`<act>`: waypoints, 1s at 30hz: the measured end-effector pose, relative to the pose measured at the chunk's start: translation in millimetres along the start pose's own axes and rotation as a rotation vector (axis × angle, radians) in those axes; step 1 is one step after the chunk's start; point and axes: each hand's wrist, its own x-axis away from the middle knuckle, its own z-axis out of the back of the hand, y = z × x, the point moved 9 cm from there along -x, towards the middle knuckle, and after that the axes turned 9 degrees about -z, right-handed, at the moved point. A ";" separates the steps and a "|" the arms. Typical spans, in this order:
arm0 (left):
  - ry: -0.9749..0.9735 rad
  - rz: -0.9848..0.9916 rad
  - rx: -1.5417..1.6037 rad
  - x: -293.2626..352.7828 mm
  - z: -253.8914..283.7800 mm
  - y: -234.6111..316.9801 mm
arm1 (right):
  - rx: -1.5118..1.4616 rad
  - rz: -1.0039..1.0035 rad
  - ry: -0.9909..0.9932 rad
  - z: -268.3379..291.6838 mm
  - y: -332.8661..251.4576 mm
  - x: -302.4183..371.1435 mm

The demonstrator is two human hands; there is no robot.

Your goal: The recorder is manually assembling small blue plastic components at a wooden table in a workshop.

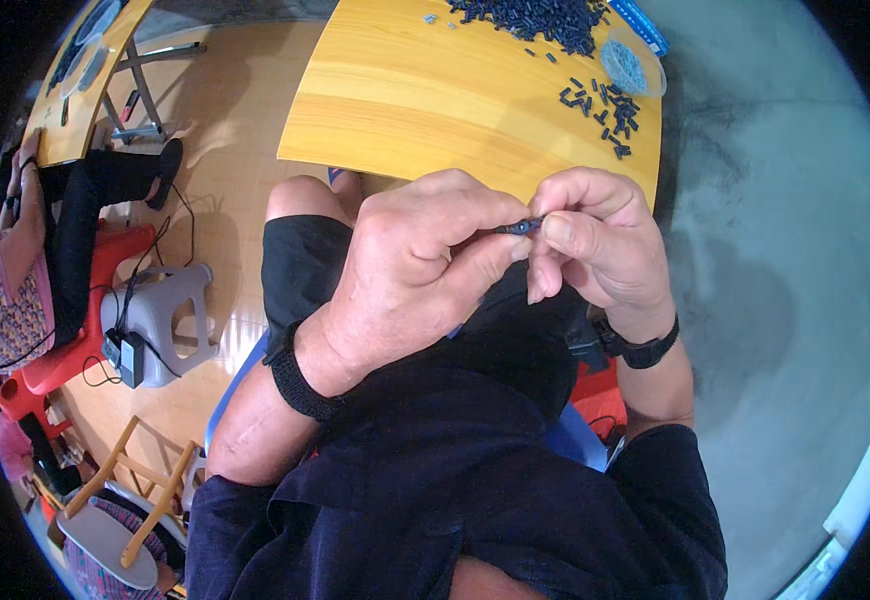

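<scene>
Above my lap, at the near edge of the yellow wood-grain table [385, 90], both my hands meet on a small dark cylindrical piece [523, 227] with a bluish spot. My left hand [420, 260] is closed, pinching one end between thumb and forefinger. At the other end, my right hand [600, 240] pinches it with thumb and fingertips. Fingers cover most of the piece, so its exact kind does not show. Beyond my right hand lie loose short black tube-like pieces [610, 112]. A larger heap of them [545, 18] covers the table's far side.
A clear round tub [627, 70] of small light-blue parts stands at the table's right edge, beside a blue box [640, 25]. A grey wall [775, 250] rises on the right. To the left are a grey stool [170, 320] with cables and a seated person [30, 270] at another table.
</scene>
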 end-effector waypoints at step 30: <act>0.011 -0.067 0.004 4.5 1.6 -3.7 | -0.236 0.002 -0.082 3.1 16.9 -3.0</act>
